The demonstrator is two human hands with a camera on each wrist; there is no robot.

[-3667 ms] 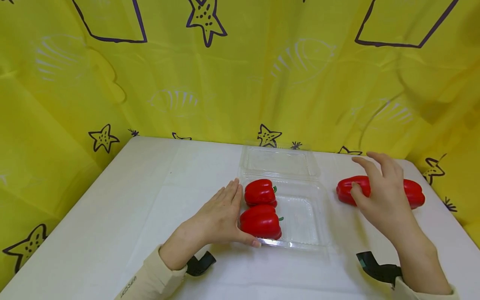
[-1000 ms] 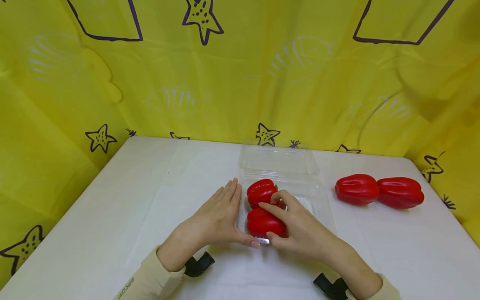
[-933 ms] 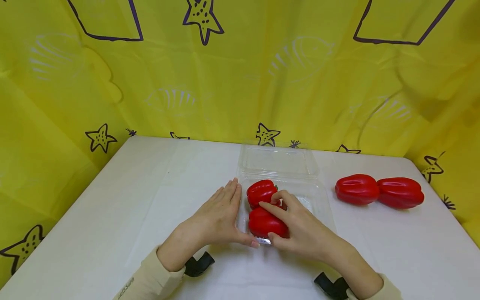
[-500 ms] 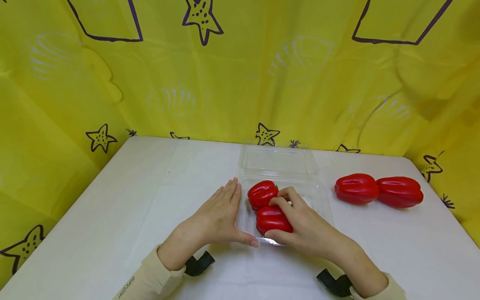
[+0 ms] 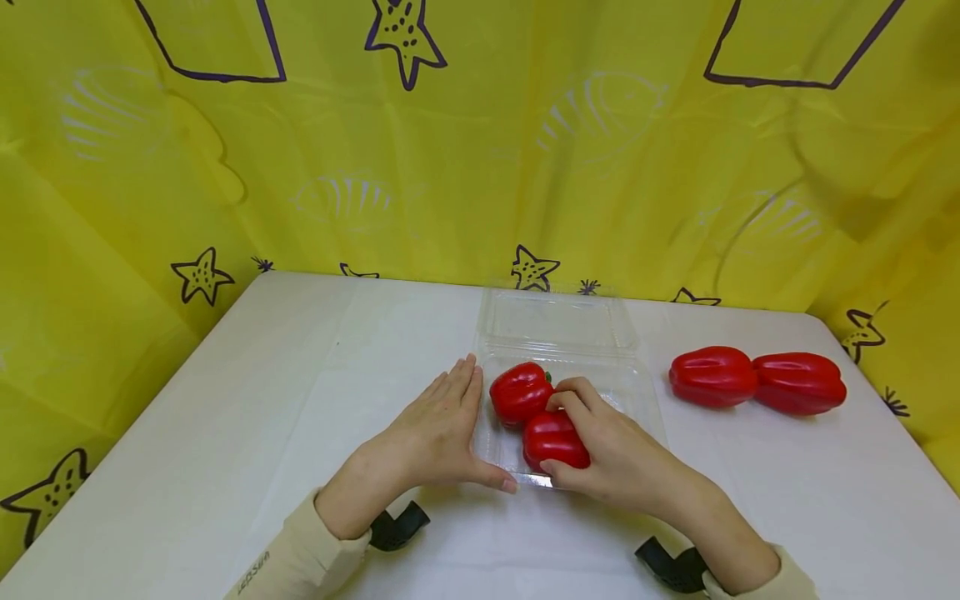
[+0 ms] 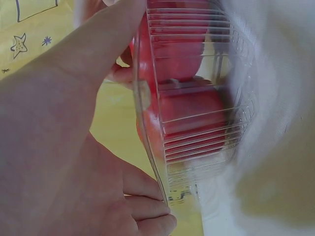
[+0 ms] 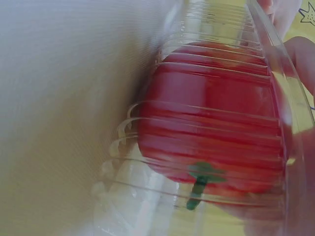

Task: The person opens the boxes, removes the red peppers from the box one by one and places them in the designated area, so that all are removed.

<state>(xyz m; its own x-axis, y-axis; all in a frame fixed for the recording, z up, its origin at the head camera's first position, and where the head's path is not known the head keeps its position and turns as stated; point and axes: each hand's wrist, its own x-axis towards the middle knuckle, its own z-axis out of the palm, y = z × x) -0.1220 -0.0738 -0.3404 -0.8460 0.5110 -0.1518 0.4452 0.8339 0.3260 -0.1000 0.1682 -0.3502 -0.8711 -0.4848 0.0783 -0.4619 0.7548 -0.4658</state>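
Note:
A clear plastic clamshell box (image 5: 645,408) lies unfolded on the table, holding two red bell peppers. My right hand (image 5: 618,450) grips the near bell pepper (image 5: 553,440), thumb at its front and fingers over its back right. The right wrist view shows this pepper (image 7: 211,108) through the ribbed box wall, green stem outward. Behind and to its left sits the far bell pepper (image 5: 519,392), partly overlapped by my right fingers. My left hand (image 5: 435,437) rests along the box's left rim with straight fingers, its thumb along the front left corner. Both peppers appear through the wall in the left wrist view.
Two more red bell peppers, a left one (image 5: 712,377) and a right one (image 5: 799,383), lie end to end on the white table (image 5: 300,375) at right. The box's lid (image 5: 557,321) lies folded back toward the yellow curtain (image 5: 465,167).
My right hand has come from the peppers at right to the near pepper in the box, which has shifted right within it. The far pepper has tilted slightly. My left hand stays put.

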